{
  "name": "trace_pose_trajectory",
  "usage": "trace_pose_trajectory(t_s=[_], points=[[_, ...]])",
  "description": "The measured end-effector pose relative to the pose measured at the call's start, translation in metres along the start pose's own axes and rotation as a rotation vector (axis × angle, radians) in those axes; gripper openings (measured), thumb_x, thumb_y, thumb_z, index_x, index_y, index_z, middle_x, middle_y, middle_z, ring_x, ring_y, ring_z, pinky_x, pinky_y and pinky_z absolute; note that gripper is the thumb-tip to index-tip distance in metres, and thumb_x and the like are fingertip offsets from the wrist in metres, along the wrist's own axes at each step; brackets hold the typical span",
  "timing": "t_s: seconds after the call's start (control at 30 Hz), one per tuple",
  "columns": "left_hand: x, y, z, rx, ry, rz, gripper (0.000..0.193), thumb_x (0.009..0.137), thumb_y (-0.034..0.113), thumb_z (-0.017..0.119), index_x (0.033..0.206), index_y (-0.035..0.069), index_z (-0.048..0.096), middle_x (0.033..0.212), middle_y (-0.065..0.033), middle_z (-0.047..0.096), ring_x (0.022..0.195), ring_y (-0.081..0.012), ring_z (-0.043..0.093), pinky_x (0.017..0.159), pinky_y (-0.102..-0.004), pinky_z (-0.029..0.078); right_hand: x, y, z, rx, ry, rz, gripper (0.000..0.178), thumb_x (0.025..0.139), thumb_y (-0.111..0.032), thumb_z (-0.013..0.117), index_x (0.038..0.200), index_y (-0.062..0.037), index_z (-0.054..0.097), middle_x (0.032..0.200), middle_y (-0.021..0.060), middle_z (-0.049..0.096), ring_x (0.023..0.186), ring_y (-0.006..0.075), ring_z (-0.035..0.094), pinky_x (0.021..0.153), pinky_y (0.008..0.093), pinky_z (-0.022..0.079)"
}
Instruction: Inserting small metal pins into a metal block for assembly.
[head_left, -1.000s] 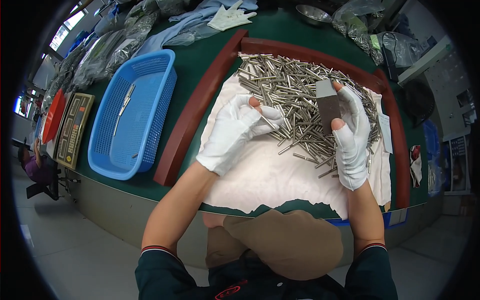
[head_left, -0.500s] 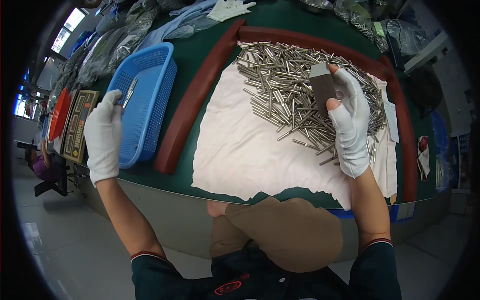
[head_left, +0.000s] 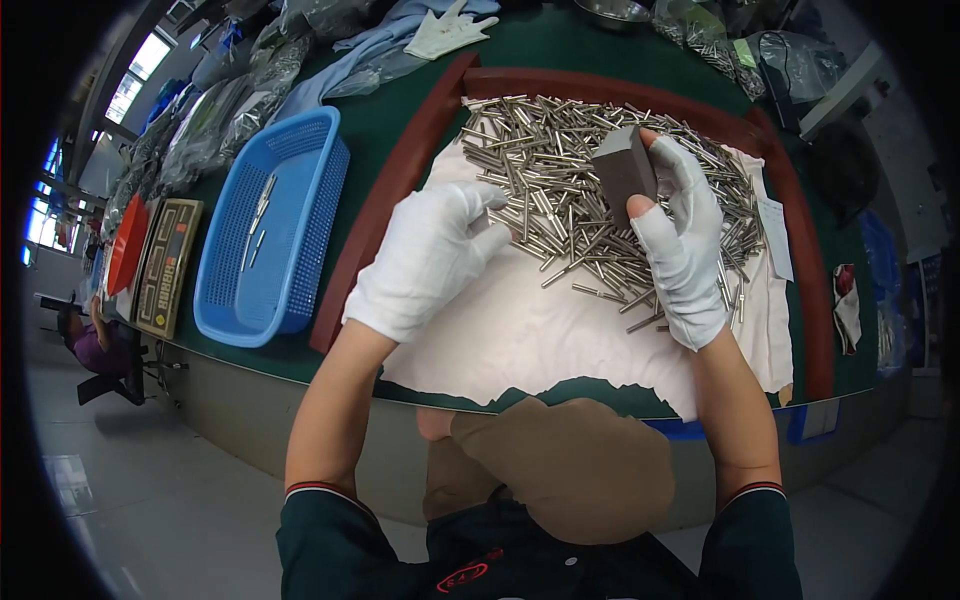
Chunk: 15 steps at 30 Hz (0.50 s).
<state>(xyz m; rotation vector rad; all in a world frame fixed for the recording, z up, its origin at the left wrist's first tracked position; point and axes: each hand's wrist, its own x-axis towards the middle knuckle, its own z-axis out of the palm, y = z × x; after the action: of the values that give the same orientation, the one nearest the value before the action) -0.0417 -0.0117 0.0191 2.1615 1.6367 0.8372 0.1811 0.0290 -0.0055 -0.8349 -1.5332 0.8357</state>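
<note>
My left hand (head_left: 430, 255), in a white glove, reaches to the left edge of a pile of thin metal pins (head_left: 560, 190). Its thumb and fingers are curved and apart, with nothing visible between them. Over the right part of the pile, my right hand (head_left: 688, 235), gloved in white with bare thumb and finger tips showing, grips a dark brown rectangular block (head_left: 626, 175) with a grey end. The pins lie jumbled on a pale pink cloth (head_left: 480, 340). Several pins (head_left: 258, 215) rest inside a blue perforated basket (head_left: 210, 300) to the left.
Dark red rails (head_left: 620, 88) frame the cloth on the left, back and right. A boxed item (head_left: 168, 265) and a red tray (head_left: 126, 245) stand left of the basket. Plastic bags (head_left: 270, 80) and a spare white glove (head_left: 450, 32) lie farther back. Another person (head_left: 100, 345) sits at far left.
My left hand has moved right, from the blue basket to the edge of the pin pile. More pins now show in the basket. My right hand still holds the block, shifted slightly left.
</note>
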Motion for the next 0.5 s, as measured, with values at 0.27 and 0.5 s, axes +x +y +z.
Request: trace_pose_trajectory(t_s=[0.27,0.5], points=[[0.022,0.0,0.026,0.241,-0.003,0.068,0.01,0.073,0.008,0.061,0.081,0.001,0.057,0.075,-0.0203,0.063,0.076,-0.0377,0.062,0.07,-0.0455,0.049,0.001,-0.005,0.008,-0.027,-0.039,-0.017,0.058,0.073,-0.02,0.069,0.122,0.0048,0.05,0.115,0.0143,0.056,0.103,0.0215,0.055,0.092,0.0319,0.043],[0.025,0.004,0.053,0.323,0.006,-0.131,0.013,0.071,-0.001,0.057,0.083,-0.002,0.056,0.066,-0.0212,0.062,0.066,-0.0369,0.064,0.061,-0.0455,0.052,-0.01,-0.003,0.008,-0.094,-0.076,0.014,0.064,0.078,-0.028,0.067,0.129,0.0043,0.046,0.122,0.0134,0.052,0.109,0.0216,0.052,0.098,0.0339,0.04]])
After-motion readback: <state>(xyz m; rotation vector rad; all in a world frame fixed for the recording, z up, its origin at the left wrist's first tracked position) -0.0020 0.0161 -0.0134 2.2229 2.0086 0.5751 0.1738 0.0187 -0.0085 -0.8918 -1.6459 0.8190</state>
